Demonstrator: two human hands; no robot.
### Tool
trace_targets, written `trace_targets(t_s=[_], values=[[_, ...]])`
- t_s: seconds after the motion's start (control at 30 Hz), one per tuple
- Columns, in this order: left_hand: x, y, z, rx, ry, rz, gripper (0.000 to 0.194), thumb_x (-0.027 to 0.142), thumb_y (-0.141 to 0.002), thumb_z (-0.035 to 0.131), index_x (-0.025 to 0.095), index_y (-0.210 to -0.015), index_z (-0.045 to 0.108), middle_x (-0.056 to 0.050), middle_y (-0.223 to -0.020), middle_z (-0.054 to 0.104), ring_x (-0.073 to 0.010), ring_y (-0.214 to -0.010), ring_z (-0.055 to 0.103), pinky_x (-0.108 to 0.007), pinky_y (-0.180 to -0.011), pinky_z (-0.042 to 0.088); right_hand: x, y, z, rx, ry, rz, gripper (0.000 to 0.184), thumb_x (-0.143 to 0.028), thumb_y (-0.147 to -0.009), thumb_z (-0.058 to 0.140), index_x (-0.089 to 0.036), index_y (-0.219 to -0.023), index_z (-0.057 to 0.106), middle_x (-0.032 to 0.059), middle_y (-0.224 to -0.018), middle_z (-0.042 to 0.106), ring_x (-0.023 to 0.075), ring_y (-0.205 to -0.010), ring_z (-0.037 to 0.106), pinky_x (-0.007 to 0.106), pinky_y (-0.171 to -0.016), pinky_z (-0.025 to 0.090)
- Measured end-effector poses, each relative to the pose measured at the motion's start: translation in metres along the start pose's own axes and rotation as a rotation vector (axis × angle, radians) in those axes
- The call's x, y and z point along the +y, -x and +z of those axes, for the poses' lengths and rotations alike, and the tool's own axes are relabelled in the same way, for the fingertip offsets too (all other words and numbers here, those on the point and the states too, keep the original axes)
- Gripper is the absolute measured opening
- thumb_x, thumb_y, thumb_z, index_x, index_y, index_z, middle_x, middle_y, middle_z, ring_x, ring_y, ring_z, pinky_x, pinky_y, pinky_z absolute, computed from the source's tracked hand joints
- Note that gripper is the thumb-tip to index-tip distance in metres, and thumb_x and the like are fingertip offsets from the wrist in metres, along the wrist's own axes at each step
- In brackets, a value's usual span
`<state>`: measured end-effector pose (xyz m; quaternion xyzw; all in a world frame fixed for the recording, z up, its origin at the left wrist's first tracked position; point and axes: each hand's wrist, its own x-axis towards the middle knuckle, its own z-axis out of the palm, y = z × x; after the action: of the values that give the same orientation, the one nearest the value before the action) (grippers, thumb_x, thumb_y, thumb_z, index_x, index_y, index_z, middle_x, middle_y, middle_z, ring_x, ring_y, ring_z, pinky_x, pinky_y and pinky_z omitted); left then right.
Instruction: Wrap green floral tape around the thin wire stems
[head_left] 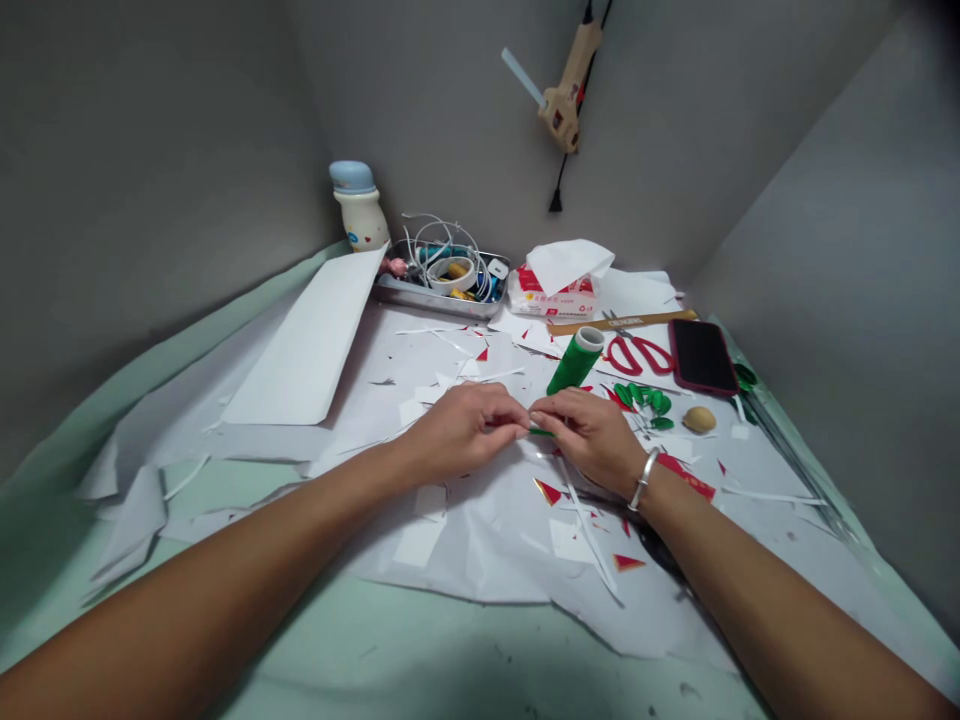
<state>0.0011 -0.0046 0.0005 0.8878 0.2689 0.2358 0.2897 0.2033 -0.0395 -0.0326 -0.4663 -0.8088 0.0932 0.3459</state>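
Observation:
Over the middle of the paper-covered table, my left hand (471, 428) and my right hand (589, 430) meet at the fingertips. Both are closed in a pinch. A thin green strip (541, 432) shows between them, under the right fingers; most of it is hidden, and I cannot tell its kind. Just behind the right hand stands a tilted spool of green thread (574, 362) with a white core. Several shiny green leaf-shaped pieces (643, 398) lie to the right of that hand, near a round tan object (700, 419).
Red-handled scissors (637, 355), a phone (703, 356) and a wooden ruler (622, 323) lie at the back right. Behind are a tissue pack (553, 292), a metal tray (439, 298) of supplies and a bottle (360, 208). A glue gun (570, 95) hangs above. Paper scraps litter the table.

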Motion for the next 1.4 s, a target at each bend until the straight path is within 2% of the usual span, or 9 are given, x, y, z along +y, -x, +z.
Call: trace_targets(t_s=[0.2, 0.33, 0.57, 0.7, 0.9, 1.03, 1.17, 1.3, 1.4], values=[[-0.006, -0.002, -0.001, 0.190, 0.016, -0.174, 0.016, 0.019, -0.082, 0.051, 0.017, -0.084, 0.066, -0.004, -0.088, 0.066, -0.0158, -0.080, 0.059, -0.030, -0.073, 0.046, -0.010, 0.005, 0.002, -0.131, 0.215, -0.166, 0.018, -0.026, -0.090, 0.050, -0.020, -0.087, 0.068, 0.0025, -0.069, 0.062, 0.0155, -0.069, 0.051, 0.027, -0.064, 0.039], [-0.010, -0.001, 0.003, 0.141, -0.195, -0.104, 0.016, 0.015, -0.080, 0.052, 0.017, -0.081, 0.067, -0.004, -0.081, 0.065, -0.0168, -0.077, 0.058, -0.034, -0.079, 0.044, -0.014, 0.006, 0.001, -0.056, 0.268, -0.261, 0.020, -0.025, -0.090, 0.049, -0.019, -0.091, 0.068, 0.0038, -0.070, 0.062, 0.0161, -0.068, 0.049, 0.028, -0.062, 0.038], [-0.005, 0.000, 0.003, -0.052, -0.157, 0.055, 0.017, 0.015, -0.081, 0.052, 0.020, -0.085, 0.068, -0.002, -0.080, 0.065, -0.0159, -0.079, 0.058, -0.035, -0.084, 0.042, -0.006, 0.001, -0.001, 0.084, 0.064, -0.041, 0.017, -0.023, -0.090, 0.051, -0.020, -0.087, 0.067, 0.0022, -0.072, 0.064, 0.0145, -0.067, 0.053, 0.029, -0.068, 0.042], [0.000, -0.001, -0.001, 0.020, 0.046, -0.054, 0.016, 0.020, -0.083, 0.052, 0.020, -0.085, 0.068, -0.003, -0.085, 0.065, -0.0153, -0.080, 0.058, -0.030, -0.076, 0.046, -0.001, 0.001, 0.002, 0.004, -0.015, 0.024, 0.015, -0.022, -0.089, 0.053, -0.022, -0.088, 0.068, 0.0012, -0.076, 0.067, 0.0146, -0.072, 0.057, 0.028, -0.069, 0.043], [-0.007, -0.002, 0.000, 0.189, 0.021, -0.197, 0.014, 0.019, -0.082, 0.052, 0.017, -0.084, 0.066, -0.004, -0.089, 0.066, -0.0160, -0.081, 0.059, -0.029, -0.073, 0.047, -0.011, 0.006, 0.002, -0.112, 0.119, -0.129, 0.016, -0.025, -0.089, 0.052, -0.021, -0.087, 0.068, 0.0017, -0.070, 0.063, 0.0148, -0.070, 0.053, 0.027, -0.065, 0.041], [-0.012, -0.001, 0.003, 0.089, -0.169, -0.084, 0.015, 0.018, -0.081, 0.053, 0.018, -0.083, 0.068, -0.004, -0.082, 0.066, -0.0169, -0.077, 0.058, -0.033, -0.079, 0.044, -0.017, 0.005, -0.001, -0.001, 0.134, -0.177, 0.017, -0.024, -0.089, 0.052, -0.019, -0.092, 0.068, 0.0031, -0.071, 0.063, 0.0157, -0.069, 0.052, 0.028, -0.065, 0.041], [-0.010, -0.001, 0.004, -0.036, -0.159, 0.030, 0.017, 0.017, -0.082, 0.054, 0.022, -0.088, 0.069, -0.002, -0.082, 0.067, -0.0163, -0.080, 0.059, -0.034, -0.085, 0.043, -0.013, 0.001, -0.003, 0.106, 0.034, -0.044, 0.016, -0.022, -0.090, 0.052, -0.021, -0.088, 0.068, 0.0024, -0.073, 0.066, 0.0153, -0.068, 0.054, 0.029, -0.067, 0.043], [-0.005, -0.003, 0.002, -0.011, 0.015, -0.047, 0.015, 0.020, -0.083, 0.056, 0.022, -0.088, 0.070, -0.002, -0.085, 0.067, -0.0149, -0.081, 0.060, -0.031, -0.081, 0.045, -0.005, 0.000, 0.000, 0.139, -0.051, 0.055, 0.015, -0.021, -0.089, 0.053, -0.022, -0.085, 0.068, 0.0020, -0.080, 0.069, 0.0154, -0.074, 0.059, 0.029, -0.070, 0.045], [-0.004, -0.004, 0.000, 0.041, 0.143, -0.122, 0.013, 0.022, -0.082, 0.058, 0.021, -0.086, 0.070, -0.002, -0.087, 0.067, -0.0145, -0.082, 0.060, -0.029, -0.078, 0.047, -0.001, 0.001, 0.002, 0.057, -0.022, 0.056, 0.015, -0.019, -0.087, 0.053, -0.022, -0.086, 0.068, 0.0018, -0.079, 0.069, 0.0155, -0.074, 0.059, 0.029, -0.070, 0.045]])
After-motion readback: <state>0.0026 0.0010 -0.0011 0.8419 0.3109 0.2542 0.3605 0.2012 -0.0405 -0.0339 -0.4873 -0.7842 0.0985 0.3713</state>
